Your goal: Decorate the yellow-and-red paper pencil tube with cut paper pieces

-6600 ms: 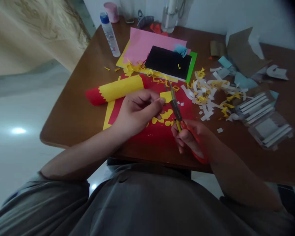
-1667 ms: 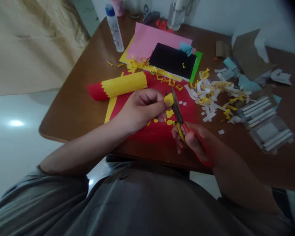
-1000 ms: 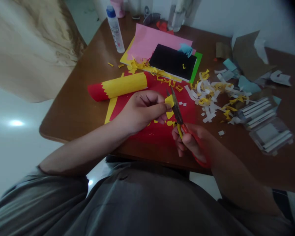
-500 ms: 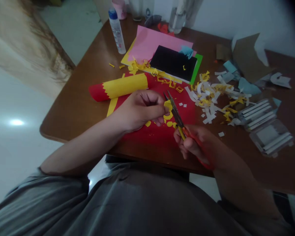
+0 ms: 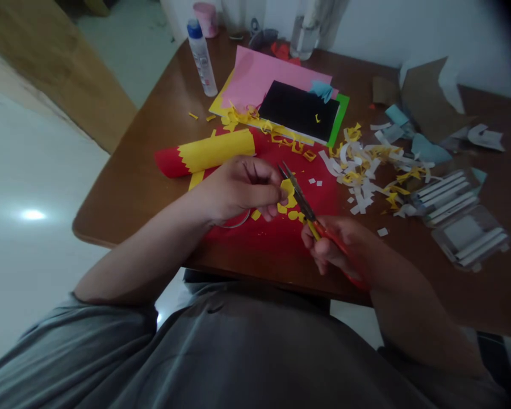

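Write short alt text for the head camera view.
A person's right hand works red-handled scissors on a yellow paper scrap pinched by the left hand, above red paper on a wooden table strewn with paper offcuts.

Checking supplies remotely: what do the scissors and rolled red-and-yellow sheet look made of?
The scissors look steel-bladed, by their grey sheen, with glossy red plastic handles. The rolled sheet seems matte paper or thin card: it curls and shows cut edges.
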Motion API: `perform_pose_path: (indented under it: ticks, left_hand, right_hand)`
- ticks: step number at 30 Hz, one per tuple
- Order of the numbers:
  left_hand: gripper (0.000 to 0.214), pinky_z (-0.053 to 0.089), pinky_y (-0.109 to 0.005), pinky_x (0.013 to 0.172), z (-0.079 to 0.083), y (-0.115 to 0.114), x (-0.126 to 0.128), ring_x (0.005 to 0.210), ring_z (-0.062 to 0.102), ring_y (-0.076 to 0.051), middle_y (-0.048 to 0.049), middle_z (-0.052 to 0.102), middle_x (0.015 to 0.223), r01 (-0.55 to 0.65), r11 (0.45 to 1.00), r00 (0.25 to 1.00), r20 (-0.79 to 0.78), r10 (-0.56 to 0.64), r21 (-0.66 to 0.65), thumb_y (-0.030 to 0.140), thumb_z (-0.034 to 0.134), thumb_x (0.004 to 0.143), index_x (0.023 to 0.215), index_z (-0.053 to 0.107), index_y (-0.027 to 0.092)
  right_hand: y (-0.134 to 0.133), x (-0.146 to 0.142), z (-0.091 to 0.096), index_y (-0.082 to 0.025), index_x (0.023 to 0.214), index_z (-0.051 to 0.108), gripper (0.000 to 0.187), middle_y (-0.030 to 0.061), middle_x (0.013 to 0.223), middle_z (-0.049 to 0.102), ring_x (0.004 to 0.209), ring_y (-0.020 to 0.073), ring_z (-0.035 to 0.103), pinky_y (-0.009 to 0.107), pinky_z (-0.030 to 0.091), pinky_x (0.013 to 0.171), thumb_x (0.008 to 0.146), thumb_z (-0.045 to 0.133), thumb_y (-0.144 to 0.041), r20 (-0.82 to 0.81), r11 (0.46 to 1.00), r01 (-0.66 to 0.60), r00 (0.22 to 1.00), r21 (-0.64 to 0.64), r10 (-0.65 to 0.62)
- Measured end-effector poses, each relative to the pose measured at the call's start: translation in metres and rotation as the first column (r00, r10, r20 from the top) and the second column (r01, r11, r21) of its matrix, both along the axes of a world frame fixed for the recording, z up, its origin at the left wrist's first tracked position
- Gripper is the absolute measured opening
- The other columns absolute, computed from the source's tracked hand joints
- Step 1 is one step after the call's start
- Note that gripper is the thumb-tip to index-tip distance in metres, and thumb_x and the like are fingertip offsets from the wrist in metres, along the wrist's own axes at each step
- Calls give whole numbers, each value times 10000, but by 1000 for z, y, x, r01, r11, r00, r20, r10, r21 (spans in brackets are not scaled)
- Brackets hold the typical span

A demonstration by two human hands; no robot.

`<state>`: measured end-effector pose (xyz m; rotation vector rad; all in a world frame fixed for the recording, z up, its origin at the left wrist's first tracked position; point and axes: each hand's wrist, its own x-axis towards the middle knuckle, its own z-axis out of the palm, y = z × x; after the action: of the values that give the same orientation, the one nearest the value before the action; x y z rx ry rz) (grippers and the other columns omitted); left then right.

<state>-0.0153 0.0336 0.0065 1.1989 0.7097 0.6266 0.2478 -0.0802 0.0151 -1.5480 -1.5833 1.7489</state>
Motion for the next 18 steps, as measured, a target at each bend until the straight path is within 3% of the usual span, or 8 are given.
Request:
perform_pose_path:
  ticks: [4, 7, 12, 18]
  left_hand:
    - [149, 603, -180, 533, 10, 3, -5, 538, 745, -133, -10, 784, 642, 86, 996, 988, -123, -88, -24, 181, 939, 836, 774, 804, 176]
    - [122, 590, -157, 535, 15, 4, -7, 526, 729, -111, -12, 780, 632, 115, 991, 986, -117, -122, -61, 161, 934, 823, 775, 822, 171]
    - [143, 599, -173, 548, 17, 4, -6, 538, 735, -119, 0, 783, 646, 118, 989, 980, -152, -131, -93, 192, 943, 844, 777, 818, 181]
    - [136, 588, -170, 553, 14, 5, -8, 547, 743, -120, -13, 791, 653, 102, 993, 982, -151, -111, -66, 210, 957, 851, 797, 836, 176]
  right_hand:
    - [0, 3, 5, -245, 982, 686, 824, 0, 772, 658, 678, 187, 632, 358, 502, 681, 912, 679, -1065, -89, 999, -44, 995, -22, 42]
    - [1, 0, 10, -243, 932, 685, 820, 10, 762, 651, 671, 184, 606, 354, 489, 657, 908, 686, -1063, -92, 999, -23, 996, -40, 20]
    - [5, -6, 16, -236, 829, 672, 871, -3, 708, 612, 612, 152, 527, 326, 451, 593, 758, 803, -1094, -105, 991, 33, 993, -129, -46]
    - [9, -8, 17, -242, 735, 632, 916, -2, 591, 609, 549, 167, 575, 319, 423, 568, 631, 845, -1127, -54, 982, 88, 994, -166, -98]
